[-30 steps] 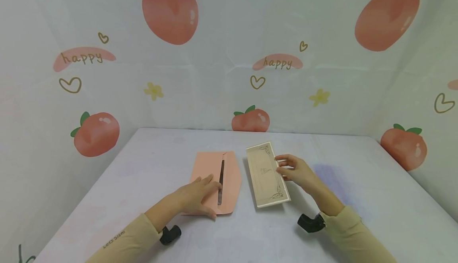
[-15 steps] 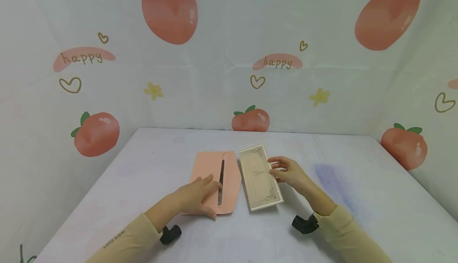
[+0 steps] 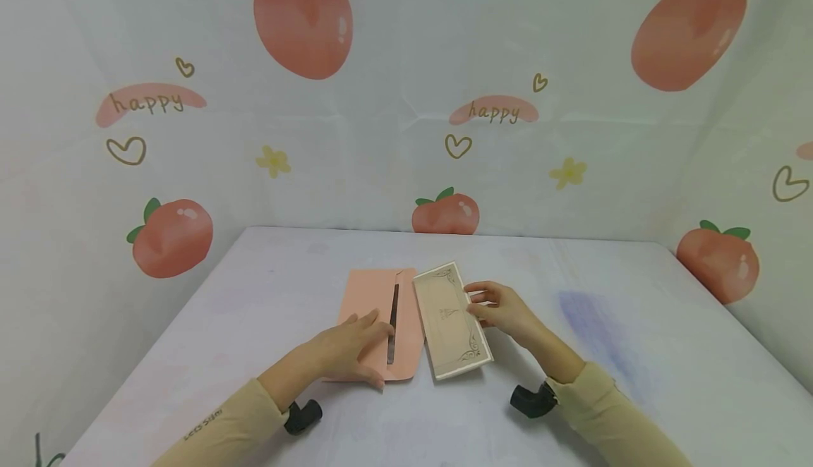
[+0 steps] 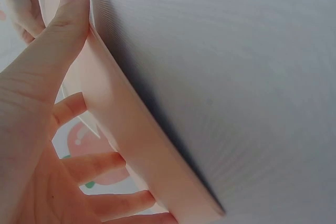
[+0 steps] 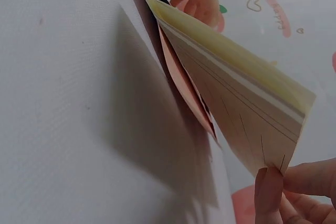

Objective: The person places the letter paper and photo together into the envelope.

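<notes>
A peach-pink envelope (image 3: 371,290) lies on the table, its pointed flap toward the right and a long dark slit showing down its face. My left hand (image 3: 352,347) rests on it with fingers spread, the thumb at its near edge; in the left wrist view the fingertips (image 4: 118,160) touch the envelope's surface. A cream folded card (image 3: 447,322) with ornate corners and a small central emblem is pinched at its right edge by my right hand (image 3: 504,312). Tilted above the table, the card overlaps the flap in the head view. The right wrist view shows its layered edge (image 5: 231,51).
A white cloth covers the table (image 3: 305,252), with a bluish-purple patch (image 3: 593,326) at the right. Behind stands a backdrop curtain (image 3: 381,149) printed with fruit, hearts and "happy". Black curved wrist mounts (image 3: 533,401) sit under both cuffs.
My right hand has carried the card leftward and slightly nearer, from beside the envelope to over the edge of its flap. The left hand and envelope have stayed in place.
</notes>
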The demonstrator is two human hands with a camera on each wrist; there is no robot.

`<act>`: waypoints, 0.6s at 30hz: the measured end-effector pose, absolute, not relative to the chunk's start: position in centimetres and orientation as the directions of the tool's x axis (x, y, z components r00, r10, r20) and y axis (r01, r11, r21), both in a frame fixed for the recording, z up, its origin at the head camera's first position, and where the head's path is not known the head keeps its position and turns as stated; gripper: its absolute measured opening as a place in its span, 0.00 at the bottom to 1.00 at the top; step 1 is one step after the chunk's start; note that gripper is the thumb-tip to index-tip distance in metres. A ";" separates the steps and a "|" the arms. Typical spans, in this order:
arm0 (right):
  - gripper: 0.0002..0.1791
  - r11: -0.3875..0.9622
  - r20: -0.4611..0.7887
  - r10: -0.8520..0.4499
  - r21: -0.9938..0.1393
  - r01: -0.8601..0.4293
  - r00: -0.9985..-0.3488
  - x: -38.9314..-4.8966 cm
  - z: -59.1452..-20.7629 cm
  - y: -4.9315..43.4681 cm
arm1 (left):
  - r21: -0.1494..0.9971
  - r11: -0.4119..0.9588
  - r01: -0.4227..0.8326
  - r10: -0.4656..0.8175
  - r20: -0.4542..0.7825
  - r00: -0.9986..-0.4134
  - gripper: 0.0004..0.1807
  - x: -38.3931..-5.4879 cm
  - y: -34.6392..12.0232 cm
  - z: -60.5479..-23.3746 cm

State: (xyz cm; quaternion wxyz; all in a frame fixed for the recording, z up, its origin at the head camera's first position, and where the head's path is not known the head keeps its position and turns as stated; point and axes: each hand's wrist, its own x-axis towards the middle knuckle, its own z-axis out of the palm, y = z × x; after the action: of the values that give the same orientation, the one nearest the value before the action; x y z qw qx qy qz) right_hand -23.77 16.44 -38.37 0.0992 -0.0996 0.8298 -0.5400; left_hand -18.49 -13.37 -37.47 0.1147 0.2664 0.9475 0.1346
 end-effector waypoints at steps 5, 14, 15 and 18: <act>0.23 0.398 -0.062 -0.273 -0.916 -0.054 -0.960 -23.7 -38.2 15.8 | 0.309 0.825 0.473 0.533 -0.146 -0.834 0.42 -18.5 -13.3 -37.5; 0.22 0.396 -0.061 -0.281 -0.917 -0.058 -0.958 -23.8 -38.4 15.1 | 0.312 0.826 0.470 0.530 -0.147 -0.835 0.41 -18.5 -13.3 -37.5; 0.22 0.397 -0.063 -0.280 -0.916 -0.056 -0.958 -23.9 -38.4 15.0 | 0.311 0.827 0.469 0.529 -0.146 -0.836 0.41 -18.5 -13.3 -37.5; 0.23 0.396 -0.064 -0.286 -0.916 -0.058 -0.956 -23.9 -38.5 14.8 | 0.309 0.828 0.469 0.528 -0.146 -0.837 0.42 -18.5 -13.2 -37.5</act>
State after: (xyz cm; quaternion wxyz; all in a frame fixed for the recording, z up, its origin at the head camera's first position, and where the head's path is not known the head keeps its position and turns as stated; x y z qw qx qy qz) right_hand -23.95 14.81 -38.52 0.1059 -0.1037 0.8287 -0.5397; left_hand -18.48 -13.25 -37.49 0.1131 0.2626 0.9492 0.1312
